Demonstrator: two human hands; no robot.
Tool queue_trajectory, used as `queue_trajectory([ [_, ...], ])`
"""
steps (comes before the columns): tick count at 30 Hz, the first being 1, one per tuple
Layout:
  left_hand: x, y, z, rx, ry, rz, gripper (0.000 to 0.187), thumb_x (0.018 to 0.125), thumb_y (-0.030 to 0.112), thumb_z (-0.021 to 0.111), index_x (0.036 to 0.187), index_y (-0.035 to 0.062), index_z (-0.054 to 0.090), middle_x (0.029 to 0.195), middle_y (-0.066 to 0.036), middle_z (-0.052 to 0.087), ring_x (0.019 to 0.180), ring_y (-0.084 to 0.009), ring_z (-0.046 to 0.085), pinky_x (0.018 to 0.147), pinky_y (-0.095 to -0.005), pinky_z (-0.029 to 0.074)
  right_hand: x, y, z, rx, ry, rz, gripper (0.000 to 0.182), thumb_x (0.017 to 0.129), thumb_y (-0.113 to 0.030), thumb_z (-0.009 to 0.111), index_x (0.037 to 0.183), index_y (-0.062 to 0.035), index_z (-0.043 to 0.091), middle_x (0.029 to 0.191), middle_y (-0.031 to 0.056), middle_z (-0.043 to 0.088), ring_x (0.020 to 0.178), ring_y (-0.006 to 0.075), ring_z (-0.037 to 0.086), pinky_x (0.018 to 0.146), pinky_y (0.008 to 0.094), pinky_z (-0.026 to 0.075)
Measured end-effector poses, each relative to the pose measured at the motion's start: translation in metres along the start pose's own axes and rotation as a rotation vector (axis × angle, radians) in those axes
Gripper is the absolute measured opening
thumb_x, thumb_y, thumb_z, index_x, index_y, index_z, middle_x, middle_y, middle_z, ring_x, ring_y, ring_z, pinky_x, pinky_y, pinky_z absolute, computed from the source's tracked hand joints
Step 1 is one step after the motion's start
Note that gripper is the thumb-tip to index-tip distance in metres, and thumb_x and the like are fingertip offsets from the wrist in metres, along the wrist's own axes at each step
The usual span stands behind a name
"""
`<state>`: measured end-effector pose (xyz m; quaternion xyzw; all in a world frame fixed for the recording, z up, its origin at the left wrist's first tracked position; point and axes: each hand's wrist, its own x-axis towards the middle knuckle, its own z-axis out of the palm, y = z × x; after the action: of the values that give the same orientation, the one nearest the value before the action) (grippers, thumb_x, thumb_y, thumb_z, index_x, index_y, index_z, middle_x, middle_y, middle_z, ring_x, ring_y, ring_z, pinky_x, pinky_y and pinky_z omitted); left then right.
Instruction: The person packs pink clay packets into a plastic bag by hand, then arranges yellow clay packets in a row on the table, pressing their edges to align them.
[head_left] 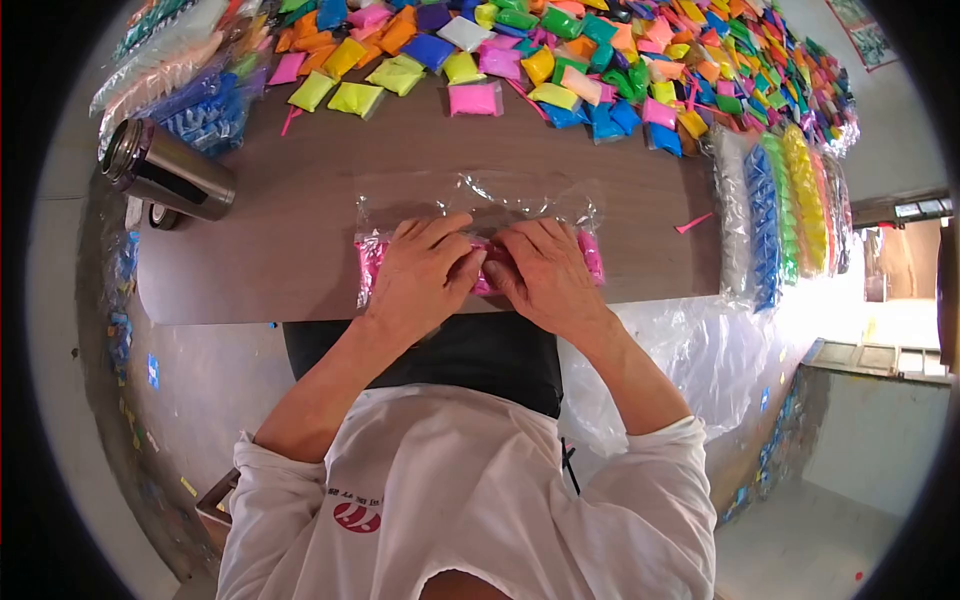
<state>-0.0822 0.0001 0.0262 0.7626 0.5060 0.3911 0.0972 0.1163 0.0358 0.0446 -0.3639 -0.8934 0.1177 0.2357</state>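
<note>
A clear plastic bag (592, 258) with pink packets inside lies along the near edge of the brown table. Its transparent upper part spreads flat beyond my fingers. My left hand (425, 265) rests on the left half of the bag, fingers bent and pressed together over the packets. On the right half, my right hand (540, 270) has its fingers curled down onto the bag, thumb close to the left hand's thumb. Pink shows between the two hands and at both ends of the bag. The fingertips are partly hidden.
A large heap of colourful packets (600, 60) covers the far side of the table (270, 270). Filled bags stand in a row at the right (762, 225) and lie at the far left (205, 110). A steel thermos (190, 175) lies at the left.
</note>
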Motion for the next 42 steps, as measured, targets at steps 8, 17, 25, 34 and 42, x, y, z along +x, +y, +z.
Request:
queue_trajectory([
  [8, -0.001, -0.003, -0.013, 0.022, 0.026, 0.018, 0.014, 0.083, 0.011, 0.074, 0.081, 0.0024, 0.064, 0.110, -0.012, 0.069, 0.093, -0.0321, 0.065, 0.085, -0.0431, 0.049, 0.001, 0.000, 0.001, 0.007, -0.022, 0.026, 0.024, 0.087, -0.017, 0.071, 0.106, -0.0023, 0.067, 0.105, 0.0114, 0.063, 0.100, 0.0314, 0.057, 0.087, 0.0418, 0.044],
  [17, -0.009, -0.003, -0.006, -0.003, 0.016, -0.061, 0.016, 0.080, 0.010, 0.074, 0.076, 0.0032, 0.060, 0.094, -0.009, 0.071, 0.086, -0.0296, 0.065, 0.083, -0.0411, 0.050, -0.016, 0.030, -0.055, 0.065, 0.495, 0.328, 0.013, 0.086, -0.004, 0.070, 0.099, -0.0038, 0.072, 0.106, 0.0123, 0.068, 0.099, 0.0309, 0.065, 0.086, 0.0370, 0.052],
  [25, -0.008, -0.005, -0.001, 0.023, 0.013, -0.070, 0.020, 0.079, 0.009, 0.074, 0.072, 0.0046, 0.056, 0.089, -0.007, 0.070, 0.080, -0.0277, 0.064, 0.079, -0.0401, 0.049, -0.032, 0.025, -0.054, 0.035, 0.246, 0.243, 0.021, 0.084, -0.008, 0.073, 0.105, -0.0039, 0.071, 0.107, 0.0136, 0.067, 0.097, 0.0333, 0.063, 0.084, 0.0399, 0.052],
  [34, -0.008, -0.006, 0.001, 0.006, 0.056, -0.055, 0.019, 0.079, 0.008, 0.075, 0.074, 0.0056, 0.056, 0.087, -0.007, 0.069, 0.077, -0.0277, 0.063, 0.076, -0.0401, 0.047, -0.031, 0.050, -0.044, 0.071, 0.125, 0.308, 0.016, 0.088, -0.014, 0.072, 0.101, -0.0047, 0.071, 0.100, 0.0119, 0.068, 0.092, 0.0332, 0.061, 0.082, 0.0419, 0.050],
  [42, -0.008, -0.007, 0.001, -0.003, 0.066, -0.047, 0.019, 0.078, 0.008, 0.075, 0.073, 0.0056, 0.056, 0.087, -0.007, 0.069, 0.077, -0.0274, 0.063, 0.076, -0.0400, 0.047, -0.024, 0.075, -0.055, 0.447, -0.141, 0.492, 0.009, 0.089, -0.010, 0.070, 0.095, -0.0038, 0.068, 0.086, 0.0113, 0.067, 0.087, 0.0300, 0.060, 0.075, 0.0384, 0.048],
])
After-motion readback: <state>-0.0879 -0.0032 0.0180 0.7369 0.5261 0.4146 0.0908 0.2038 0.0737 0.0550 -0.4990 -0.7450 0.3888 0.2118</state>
